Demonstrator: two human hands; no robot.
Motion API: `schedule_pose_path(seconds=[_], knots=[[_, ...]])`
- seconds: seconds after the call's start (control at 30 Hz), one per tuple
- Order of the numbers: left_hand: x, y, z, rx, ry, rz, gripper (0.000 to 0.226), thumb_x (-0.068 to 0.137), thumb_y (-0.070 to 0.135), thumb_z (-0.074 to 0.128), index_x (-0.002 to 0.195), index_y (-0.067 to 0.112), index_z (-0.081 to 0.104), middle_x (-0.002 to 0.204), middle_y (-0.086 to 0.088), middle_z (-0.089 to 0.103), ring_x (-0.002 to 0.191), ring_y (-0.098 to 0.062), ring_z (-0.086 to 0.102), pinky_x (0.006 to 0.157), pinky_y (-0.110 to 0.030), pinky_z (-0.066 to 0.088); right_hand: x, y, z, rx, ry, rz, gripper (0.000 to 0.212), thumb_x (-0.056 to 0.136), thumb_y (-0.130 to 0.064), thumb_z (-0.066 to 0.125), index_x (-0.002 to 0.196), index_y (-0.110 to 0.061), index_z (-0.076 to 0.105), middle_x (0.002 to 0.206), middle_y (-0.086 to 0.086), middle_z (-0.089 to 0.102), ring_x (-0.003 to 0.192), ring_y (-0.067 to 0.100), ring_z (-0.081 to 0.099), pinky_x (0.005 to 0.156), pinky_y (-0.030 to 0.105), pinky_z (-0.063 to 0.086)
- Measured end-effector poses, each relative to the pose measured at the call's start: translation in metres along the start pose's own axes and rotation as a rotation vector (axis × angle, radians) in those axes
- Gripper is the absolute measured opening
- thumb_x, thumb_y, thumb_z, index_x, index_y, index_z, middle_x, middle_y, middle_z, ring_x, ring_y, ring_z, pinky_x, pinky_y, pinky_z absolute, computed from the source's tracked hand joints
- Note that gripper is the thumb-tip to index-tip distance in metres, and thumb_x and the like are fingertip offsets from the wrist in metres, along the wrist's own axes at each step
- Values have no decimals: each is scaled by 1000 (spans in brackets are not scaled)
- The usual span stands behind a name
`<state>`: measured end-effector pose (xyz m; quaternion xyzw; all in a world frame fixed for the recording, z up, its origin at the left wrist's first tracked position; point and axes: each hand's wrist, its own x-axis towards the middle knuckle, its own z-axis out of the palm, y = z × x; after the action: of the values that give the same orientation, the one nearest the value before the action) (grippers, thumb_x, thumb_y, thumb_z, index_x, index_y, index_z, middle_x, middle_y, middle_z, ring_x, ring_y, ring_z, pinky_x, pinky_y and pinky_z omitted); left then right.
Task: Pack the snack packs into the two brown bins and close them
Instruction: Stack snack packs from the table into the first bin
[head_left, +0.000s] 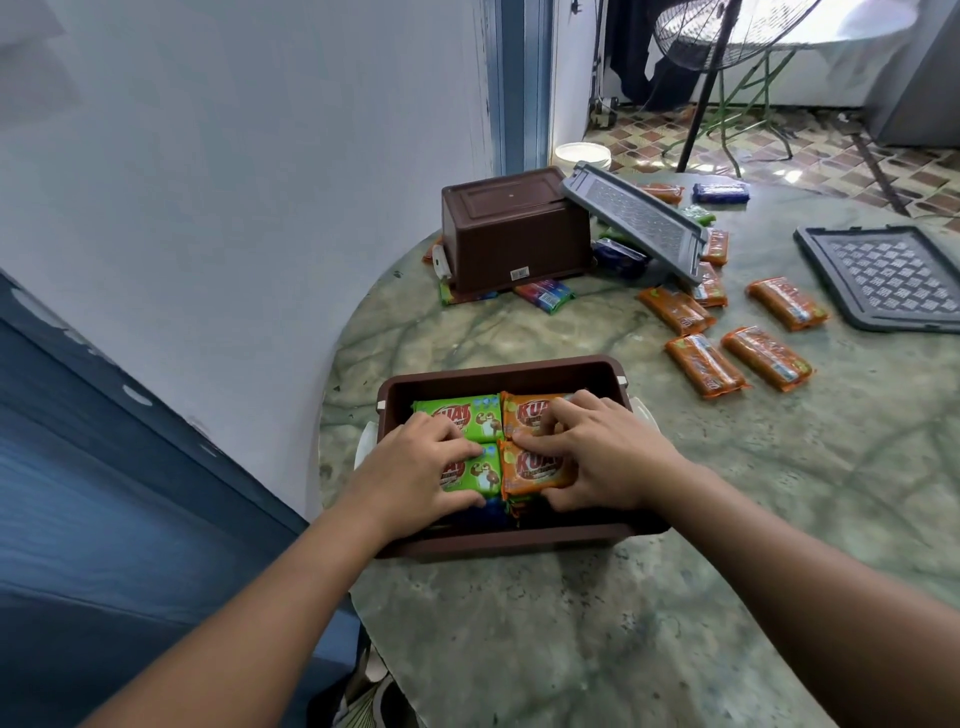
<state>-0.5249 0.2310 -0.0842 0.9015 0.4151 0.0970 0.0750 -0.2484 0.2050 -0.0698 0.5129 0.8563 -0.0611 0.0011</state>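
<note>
From the head camera, the left hand (427, 467) lies spread flat on the green snack packs (460, 418) and the right hand (597, 457) pinches the near orange snack pack (535, 470), both inside the near brown bin (498, 371) on the marbled table (571, 623). The loose orange packs (768, 357) lie ahead and to the right, long axes slanting away, nearer the right hand. The second brown bin (514, 234) sits upside down farther off, beside two grey lids (883, 275).

near brown bin (519, 375): lower packs hidden under both hands
upturned bin (511, 234): covers parts of packs beneath it
flat grey lid (883, 275): cut by right edge
leaning lid (636, 223): hides packs behind
</note>
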Motion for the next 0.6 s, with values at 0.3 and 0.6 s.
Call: schedule_pose_path(seconds=[0.3,0.6], knots=[[2,5,-1,75,322,-167,61,87,70,57,121,21,66,107,3,50,105,-17,43,91,-36,44,-5,0,5,142,395,249,69,91,-73,45,148,-34,51,124,-1,47,114,21,40,100,43,44],[23,-7,-2,-179,91,-879,84,96,67,45,152,7,24,148,-21,47,130,-41,50,98,-49,46,3,18,5,712,137,935,36,98,-43,46,127,-22,54,116,4,67,101,27,63,90,45,54]])
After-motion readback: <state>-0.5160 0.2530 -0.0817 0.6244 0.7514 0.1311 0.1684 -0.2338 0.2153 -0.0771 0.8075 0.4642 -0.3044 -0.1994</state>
